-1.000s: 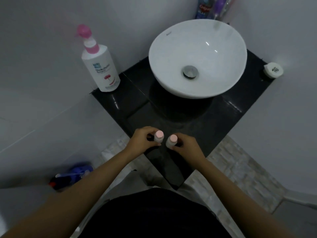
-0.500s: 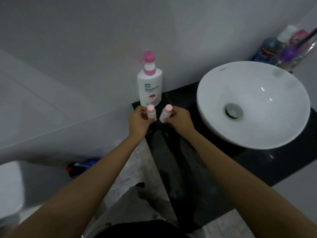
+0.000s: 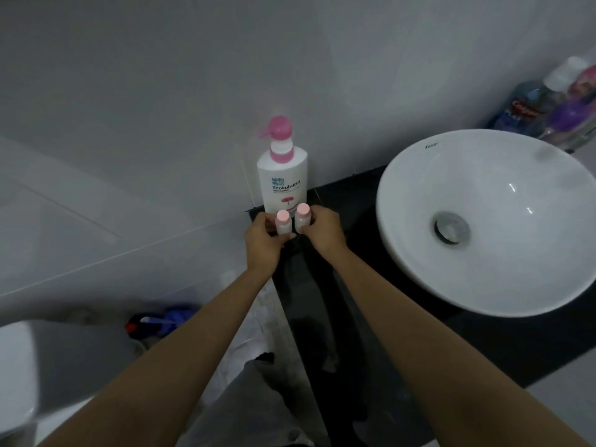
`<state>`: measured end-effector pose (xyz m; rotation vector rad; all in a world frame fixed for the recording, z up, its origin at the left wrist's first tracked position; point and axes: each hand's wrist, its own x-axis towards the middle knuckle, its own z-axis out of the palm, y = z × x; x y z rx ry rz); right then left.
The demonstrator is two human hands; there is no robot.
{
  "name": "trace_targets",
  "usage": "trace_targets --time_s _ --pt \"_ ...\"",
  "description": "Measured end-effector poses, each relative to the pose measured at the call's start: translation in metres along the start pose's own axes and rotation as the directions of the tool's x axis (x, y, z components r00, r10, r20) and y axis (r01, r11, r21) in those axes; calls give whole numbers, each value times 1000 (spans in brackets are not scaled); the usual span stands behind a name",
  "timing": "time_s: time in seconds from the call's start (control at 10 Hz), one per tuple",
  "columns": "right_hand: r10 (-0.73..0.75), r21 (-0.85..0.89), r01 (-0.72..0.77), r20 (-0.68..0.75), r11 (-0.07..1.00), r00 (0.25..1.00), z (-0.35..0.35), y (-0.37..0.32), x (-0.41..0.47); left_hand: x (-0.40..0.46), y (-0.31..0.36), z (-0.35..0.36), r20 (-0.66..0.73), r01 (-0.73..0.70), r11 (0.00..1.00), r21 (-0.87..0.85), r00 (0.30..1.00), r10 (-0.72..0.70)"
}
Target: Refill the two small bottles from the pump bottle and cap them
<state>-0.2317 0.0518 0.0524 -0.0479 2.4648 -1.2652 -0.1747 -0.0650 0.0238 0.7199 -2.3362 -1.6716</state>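
A white pump bottle [image 3: 282, 180] with a pink pump head stands on the far left corner of the black counter [image 3: 348, 201], against the wall. Right in front of it are two small white bottles with pink caps. My left hand [image 3: 263, 241] grips the left small bottle [image 3: 283, 222]. The right small bottle [image 3: 302, 217] is gripped by my right hand [image 3: 322, 232]. Both stand upright, side by side, close to the pump bottle's base. Whether they rest on the counter is hidden by my fingers.
A white bowl sink [image 3: 483, 221] fills the counter's right side. Toiletry bottles [image 3: 554, 104] crowd the far right corner. A toilet [image 3: 16, 375] shows at the lower left, and a blue and red object [image 3: 161, 321] lies on the floor.
Both hands carried the small bottles from the counter's near edge up to the pump bottle at the far left corner. The view turned left and closer.
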Motion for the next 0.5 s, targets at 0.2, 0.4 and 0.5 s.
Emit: trace_targets --time_s 0.2,0.4,0.5 --pt "-16 49 15 23 999 1000 0 1 3 3 1 3 3 -26 999 -20 1000 26" --pt "-29 60 27 36 998 999 -3 -1 5 8 -2 4 29 -55 998 14 998 55" --pt "-12 66 11 23 998 1000 -2 5 1 4 -5 -2 24 -68 994 85 997 67"
